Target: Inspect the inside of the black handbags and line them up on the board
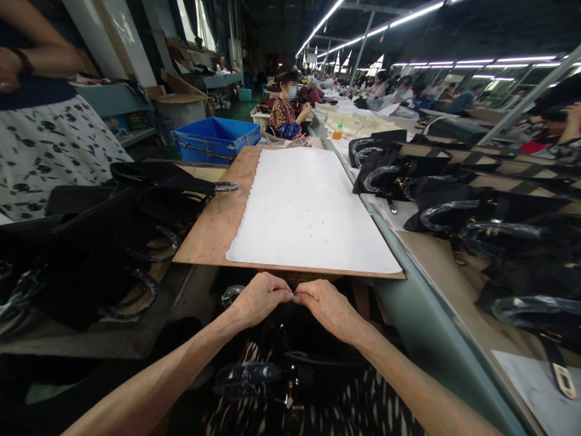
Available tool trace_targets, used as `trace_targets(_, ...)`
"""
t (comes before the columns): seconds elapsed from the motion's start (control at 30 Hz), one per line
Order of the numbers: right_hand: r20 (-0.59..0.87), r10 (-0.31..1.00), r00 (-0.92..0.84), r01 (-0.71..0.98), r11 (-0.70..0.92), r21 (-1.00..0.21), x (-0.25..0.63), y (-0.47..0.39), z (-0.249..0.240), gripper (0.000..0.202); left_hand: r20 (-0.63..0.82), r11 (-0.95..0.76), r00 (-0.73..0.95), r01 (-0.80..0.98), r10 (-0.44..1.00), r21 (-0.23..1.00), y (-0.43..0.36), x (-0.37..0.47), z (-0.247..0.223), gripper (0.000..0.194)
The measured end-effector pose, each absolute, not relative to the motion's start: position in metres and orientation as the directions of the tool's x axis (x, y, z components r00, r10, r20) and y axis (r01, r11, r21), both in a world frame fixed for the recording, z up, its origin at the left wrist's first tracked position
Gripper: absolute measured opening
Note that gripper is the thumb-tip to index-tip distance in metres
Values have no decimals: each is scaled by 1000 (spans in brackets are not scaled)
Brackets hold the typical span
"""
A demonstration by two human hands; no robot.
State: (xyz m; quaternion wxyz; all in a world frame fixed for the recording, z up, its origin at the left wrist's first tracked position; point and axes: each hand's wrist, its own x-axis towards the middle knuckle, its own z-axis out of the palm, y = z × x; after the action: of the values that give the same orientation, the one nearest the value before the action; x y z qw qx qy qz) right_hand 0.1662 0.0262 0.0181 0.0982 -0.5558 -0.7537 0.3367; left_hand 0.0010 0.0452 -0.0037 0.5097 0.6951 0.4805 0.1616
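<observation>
Over my lap rests a black handbag (313, 378) with a plastic-wrapped handle (249, 373) and a small metal clasp (290, 393). My left hand (263, 297) and my right hand (324, 306) meet at its far edge, thumbs and fingers pinched closed on the dark material. Their fingertips almost touch each other, and the exact spot they grip is partly hidden. Just beyond them lies a wooden board (206, 233) topped by a white sheet (308, 209).
Black handbags (91, 242) are piled at left, and more handbags (503, 224) line the bench at right. A blue crate (215, 139) is beyond the board. One person (290, 109) sits ahead; another person (49, 121) stands at left. A green-topped bottle (338, 130) stands farther back.
</observation>
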Motion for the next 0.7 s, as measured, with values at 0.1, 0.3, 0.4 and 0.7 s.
trace_targets(0.1, -210, 911, -355, 787, 170, -594, 163, 26, 18, 26, -257, -38, 547, 469, 797, 882, 47, -12, 4, 27)
trace_targets(0.3, -200, 922, -333, 805, 167, -569, 162, 24, 19, 27, -284, 25, 527, 445, 801, 895, 44, -35, 10, 25)
trace_targets(0.4, -190, 920, -344, 801, 182, -570, 161, 23, 18, 28, -292, 37, 464, 484, 836, 874, 42, -33, 1, 25)
trace_targets(0.7, -190, 872, -452, 790, 291, -540, 154, 26, 14, 18, -109, -178, 410, 601, 906, 779, 39, -15, 3, 20)
